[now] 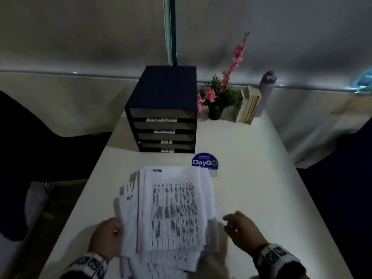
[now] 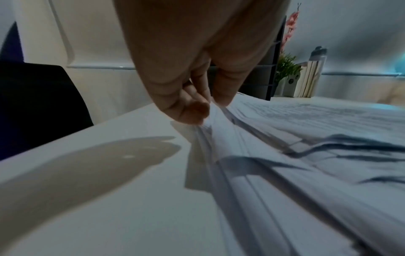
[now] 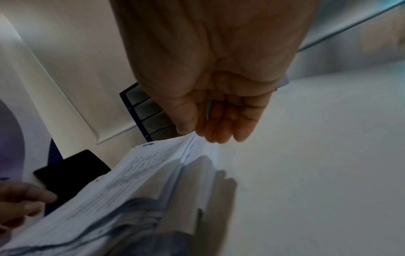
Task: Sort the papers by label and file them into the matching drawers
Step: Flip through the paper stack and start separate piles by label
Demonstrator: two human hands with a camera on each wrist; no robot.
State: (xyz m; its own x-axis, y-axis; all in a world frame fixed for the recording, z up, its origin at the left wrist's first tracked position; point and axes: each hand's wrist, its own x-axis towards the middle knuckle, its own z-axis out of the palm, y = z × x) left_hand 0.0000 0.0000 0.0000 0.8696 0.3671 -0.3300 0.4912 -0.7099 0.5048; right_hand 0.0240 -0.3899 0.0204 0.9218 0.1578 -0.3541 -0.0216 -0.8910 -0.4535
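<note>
The papers [image 1: 171, 214] lie in a loose, fanned pile on the white table [image 1: 261, 178], their near edge cut off by the bottom of the head view. The left hand [image 1: 106, 236] pinches the pile's left edge between thumb and fingertips [image 2: 197, 109], lifting several sheets; how many cannot be told. The right hand [image 1: 241, 228] hovers just right of the pile, fingers [image 3: 228, 124] straight and close together, touching nothing. Beyond the fingertips stands the dark drawer unit [image 1: 165, 109], with four labelled drawers; the labels are blurred, the top reading roughly "TASK LIST", the next "ADMIN". The handwritten word on the top sheet is illegible. Right of the drawers stand a plant [image 1: 219, 97], books [image 1: 249, 105] and a bottle [image 1: 265, 89]. A round blue sticker [image 1: 204, 161] is partly covered by the pile.
</note>
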